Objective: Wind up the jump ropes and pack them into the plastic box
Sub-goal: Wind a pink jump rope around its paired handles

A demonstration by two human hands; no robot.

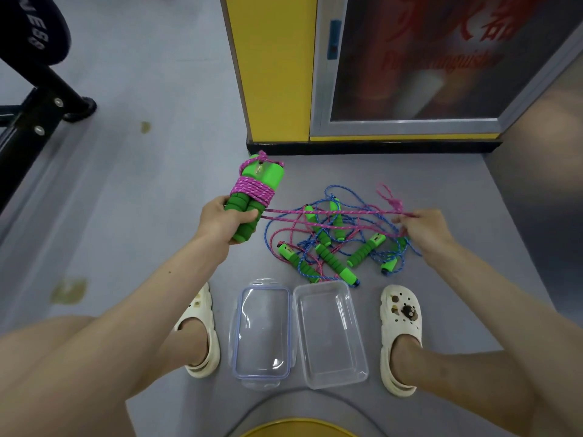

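Nearest, between the feet: one clear plastic box (329, 334), open and holding nothing, with one lid (262, 332) just beside it. Beyond: a loose pile of jump ropes (334, 244), blue and pink cords tangled, about six green handles; rope count unclear. Left hand (220, 220) grips two paired handles (244, 228), with the pink rope (252, 189) partly wound round them. Right hand (426, 228) pinches the taut tail. Step: winding, likely the first rope. Next: more turns, tuck the end, box it.

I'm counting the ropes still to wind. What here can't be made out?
Head view only.
Rope count in the floor pile: cords overlap and tangle.
Held handles' lower part: covered by the left hand.
Pink cord past the right hand: lost in the tangle.
Cabinet door lettering: blurred, cut by the top edge.
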